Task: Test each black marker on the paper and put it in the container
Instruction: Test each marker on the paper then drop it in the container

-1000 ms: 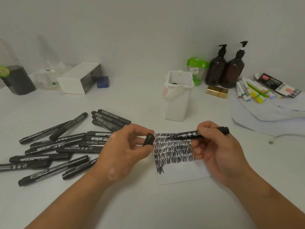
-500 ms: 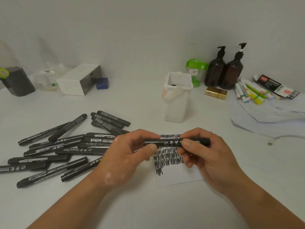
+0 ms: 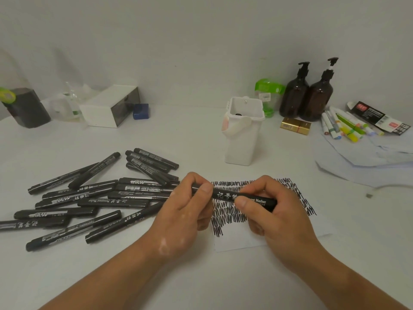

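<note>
While hovering level just above the scribbled white paper sheet (image 3: 237, 242), the black permanent marker with white lettering (image 3: 225, 196) is showing as one unbroken stick; a second ago its cap was off, held apart in the left hand. Left hand (image 3: 185, 211) is pinching the cap end; right hand (image 3: 279, 218) is gripping the barrel, fingers curled. Tall white plastic container (image 3: 240, 148) is standing behind the paper. Loose pile of black markers (image 3: 100, 198) is lying leftward on the white table (image 3: 223, 287).
</note>
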Demonstrator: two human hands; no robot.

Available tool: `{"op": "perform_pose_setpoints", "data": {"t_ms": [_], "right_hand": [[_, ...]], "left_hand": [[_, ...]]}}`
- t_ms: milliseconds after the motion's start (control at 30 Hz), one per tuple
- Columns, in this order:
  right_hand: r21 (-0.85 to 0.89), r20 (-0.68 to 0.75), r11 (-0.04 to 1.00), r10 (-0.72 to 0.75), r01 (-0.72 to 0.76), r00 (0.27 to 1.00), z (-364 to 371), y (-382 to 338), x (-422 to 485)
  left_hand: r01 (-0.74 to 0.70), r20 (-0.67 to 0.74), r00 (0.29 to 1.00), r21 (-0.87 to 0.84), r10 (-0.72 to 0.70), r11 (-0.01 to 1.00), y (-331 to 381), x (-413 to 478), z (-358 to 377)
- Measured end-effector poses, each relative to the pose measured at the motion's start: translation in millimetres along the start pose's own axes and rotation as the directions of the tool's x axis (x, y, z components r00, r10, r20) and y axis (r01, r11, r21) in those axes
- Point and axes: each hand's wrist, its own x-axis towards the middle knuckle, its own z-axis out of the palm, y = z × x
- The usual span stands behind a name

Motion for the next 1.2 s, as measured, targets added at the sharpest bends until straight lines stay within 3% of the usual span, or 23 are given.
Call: {"op": "perform_pose_setpoints", "data": {"t_ms": [500, 733, 833, 1033, 1200], "right_hand": [[0.264, 0.080, 0.950, 0.153, -0.169, 0.985, 2.6, 1.8, 0.0], [0.308, 0.073, 0.934, 0.167, -0.181, 0.983, 9.4, -2.4, 5.9], [0.345, 0.072, 0.919, 0.177, -0.191, 0.982, 2.2, -5.2, 8.6], [0.247, 0.112, 0.957, 0.128, -0.152, 0.985, -0.3, -6.7, 5.8], [0.099, 0.175, 0.992, 0.066, -0.084, 0.982, 6.3, -3.7, 0.5]], "left_hand": [[-0.115, 0.036, 0.993, 0.105, 0.111, 0.988, 3.9, -1.5, -1.7], [-0.134, 0.070, 0.989, 0.094, 0.128, 0.987, 0.4, 3.5, -11.2], [-0.099, 0.016, 0.995, 0.004, 0.099, 0.995, -3.8, 6.3, -10.2], [-0.082, -0.019, 0.997, -0.201, 0.080, 0.976, -6.7, 9.5, -12.9], [-0.093, 0.008, 0.996, -0.091, 0.094, 0.992, -6.5, 8.8, -9.7]]}}
